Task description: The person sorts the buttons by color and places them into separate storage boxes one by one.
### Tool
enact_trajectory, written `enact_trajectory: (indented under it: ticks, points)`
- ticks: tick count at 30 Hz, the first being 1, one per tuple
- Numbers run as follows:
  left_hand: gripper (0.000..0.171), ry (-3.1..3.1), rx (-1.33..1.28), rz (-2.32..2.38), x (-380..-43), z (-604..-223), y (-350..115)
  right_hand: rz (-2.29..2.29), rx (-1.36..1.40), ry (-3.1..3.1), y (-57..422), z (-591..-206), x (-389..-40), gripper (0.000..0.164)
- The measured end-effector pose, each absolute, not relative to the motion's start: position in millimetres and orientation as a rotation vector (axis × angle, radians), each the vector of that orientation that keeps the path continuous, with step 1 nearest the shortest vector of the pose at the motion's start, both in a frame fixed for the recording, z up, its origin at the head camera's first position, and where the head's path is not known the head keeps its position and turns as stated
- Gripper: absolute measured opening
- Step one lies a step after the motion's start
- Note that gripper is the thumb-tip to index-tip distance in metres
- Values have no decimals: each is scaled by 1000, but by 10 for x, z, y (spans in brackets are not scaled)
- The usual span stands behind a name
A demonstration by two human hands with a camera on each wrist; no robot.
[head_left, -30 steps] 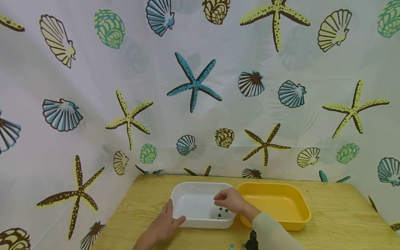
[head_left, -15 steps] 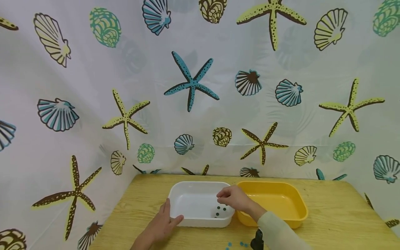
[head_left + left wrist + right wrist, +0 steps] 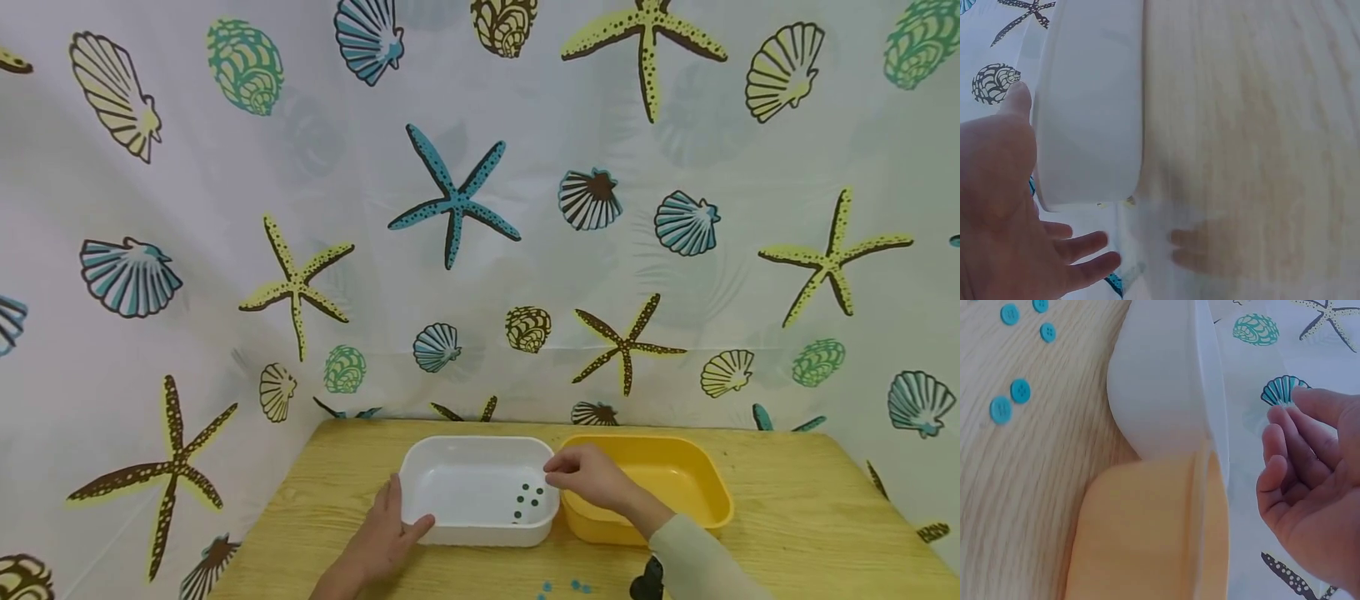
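A white tray (image 3: 487, 443) stands on the wooden table, with several small dark green buttons (image 3: 535, 502) lying in its right part. My left hand (image 3: 381, 529) rests at the tray's near left corner, fingers along the left side and thumb by the front rim. In the left wrist view its fingers (image 3: 1088, 247) stretch loosely past the tray's end. My right hand (image 3: 596, 479) hovers over the line where the white tray meets the yellow tray (image 3: 697, 533). The fingers (image 3: 1272, 475) of this hand are loosely curled, and nothing shows between them and the thumb.
Several blue buttons (image 3: 1020, 390) lie on the table (image 3: 810, 517) in front of the trays. Behind the table hangs a white curtain (image 3: 540, 275) printed with shells and starfish. A black device (image 3: 647, 579) sits at my right wrist.
My right hand has moved right from above the dark green buttons to the tray's right edge, uncovering more of them. My left hand stays at the white tray's corner.
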State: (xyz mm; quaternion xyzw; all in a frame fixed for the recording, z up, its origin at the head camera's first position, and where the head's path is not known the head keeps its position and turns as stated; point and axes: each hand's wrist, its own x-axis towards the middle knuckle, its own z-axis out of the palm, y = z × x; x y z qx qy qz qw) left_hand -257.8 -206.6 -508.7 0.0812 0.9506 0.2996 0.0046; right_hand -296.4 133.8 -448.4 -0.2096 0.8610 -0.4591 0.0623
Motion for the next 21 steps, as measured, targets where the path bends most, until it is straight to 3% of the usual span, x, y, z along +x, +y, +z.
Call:
enact_trajectory:
  ticks: [6, 13, 21]
  points:
    - [90, 3153, 369, 872, -2618, -4912, -1962, -1348, -606, 2715, 1590, -4443, -2891, 22]
    - [61, 3079, 658, 990, -2587, -4663, -1685, -1291, -520, 2871, 1933, -4452, -2779, 31]
    - [44, 2828, 886, 1023, -2478, -4588, -1337, -1168, -460, 2994, 2359, -4538, -2692, 46]
